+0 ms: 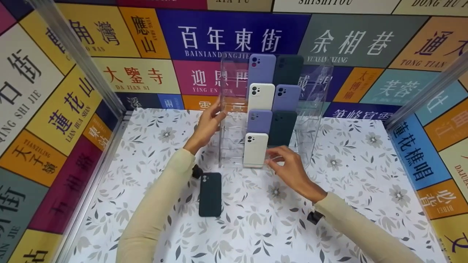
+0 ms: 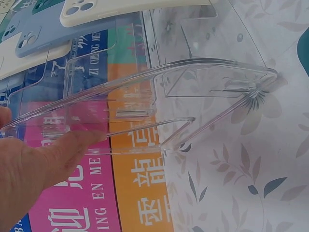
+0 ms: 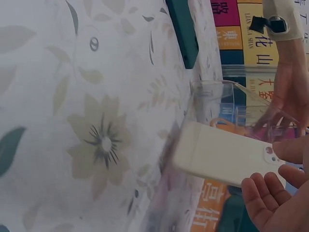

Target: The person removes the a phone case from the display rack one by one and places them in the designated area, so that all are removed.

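A clear stepped display stand (image 1: 321, 109) holds several phone cases in two columns. My left hand (image 1: 209, 126) grips its left side panel, and in the left wrist view fingers (image 2: 72, 150) show along the clear edge (image 2: 203, 62). At the front of the left column, a white phone case (image 1: 255, 149) leans on the lowest step. Beside its right edge is my right hand (image 1: 290, 166), fingers loosely bent, thumb and forefinger both on that side. In the right wrist view the hand (image 3: 275, 193) overlaps the camera-hole end of this white case (image 3: 227, 152).
A dark green phone case (image 1: 210, 195) lies on the flowered tabletop (image 1: 248, 233), left of the stand's front. Lilac (image 1: 262, 69), white (image 1: 261, 95) and dark green (image 1: 283, 128) cases fill the steps behind. Colourful sign-printed walls (image 1: 234, 33) enclose the table.
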A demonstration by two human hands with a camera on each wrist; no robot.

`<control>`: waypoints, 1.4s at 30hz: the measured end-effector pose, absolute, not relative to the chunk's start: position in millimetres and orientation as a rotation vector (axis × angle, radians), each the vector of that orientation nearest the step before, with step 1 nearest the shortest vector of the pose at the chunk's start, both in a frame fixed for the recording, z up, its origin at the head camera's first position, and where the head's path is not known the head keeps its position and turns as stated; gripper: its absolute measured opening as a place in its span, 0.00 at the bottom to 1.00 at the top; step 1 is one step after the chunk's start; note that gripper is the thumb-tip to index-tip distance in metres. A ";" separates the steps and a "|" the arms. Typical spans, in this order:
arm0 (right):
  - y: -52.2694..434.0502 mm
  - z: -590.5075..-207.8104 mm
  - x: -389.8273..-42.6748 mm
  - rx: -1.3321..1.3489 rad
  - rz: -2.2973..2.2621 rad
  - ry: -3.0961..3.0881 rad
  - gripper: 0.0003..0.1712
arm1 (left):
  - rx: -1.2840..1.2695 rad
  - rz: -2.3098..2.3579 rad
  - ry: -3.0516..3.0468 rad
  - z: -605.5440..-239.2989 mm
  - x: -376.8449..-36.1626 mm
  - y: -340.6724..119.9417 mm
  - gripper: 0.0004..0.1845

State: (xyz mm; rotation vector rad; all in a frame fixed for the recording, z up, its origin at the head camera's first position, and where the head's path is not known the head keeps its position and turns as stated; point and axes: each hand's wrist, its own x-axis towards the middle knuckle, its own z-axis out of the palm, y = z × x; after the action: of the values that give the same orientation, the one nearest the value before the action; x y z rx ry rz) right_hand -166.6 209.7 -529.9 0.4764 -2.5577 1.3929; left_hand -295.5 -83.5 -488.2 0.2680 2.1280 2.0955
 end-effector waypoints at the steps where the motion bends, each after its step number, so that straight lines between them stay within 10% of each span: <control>1: 210.6 -527.6 -168.1 0.487 1.380 -2.559 0.17 | 0.264 2.102 2.120 -488.3 -295.6 -83.7 0.37; 42: 206.3 -509.6 -213.4 0.502 1.306 -2.649 0.23 | 0.276 2.071 2.188 -489.5 -297.3 -84.5 0.37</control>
State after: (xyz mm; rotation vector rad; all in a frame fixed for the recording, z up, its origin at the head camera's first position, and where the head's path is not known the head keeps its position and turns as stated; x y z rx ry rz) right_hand -213.4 206.3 -509.6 0.5022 -2.6487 1.3060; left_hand -297.3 -84.5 -489.5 0.2760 2.1881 2.0715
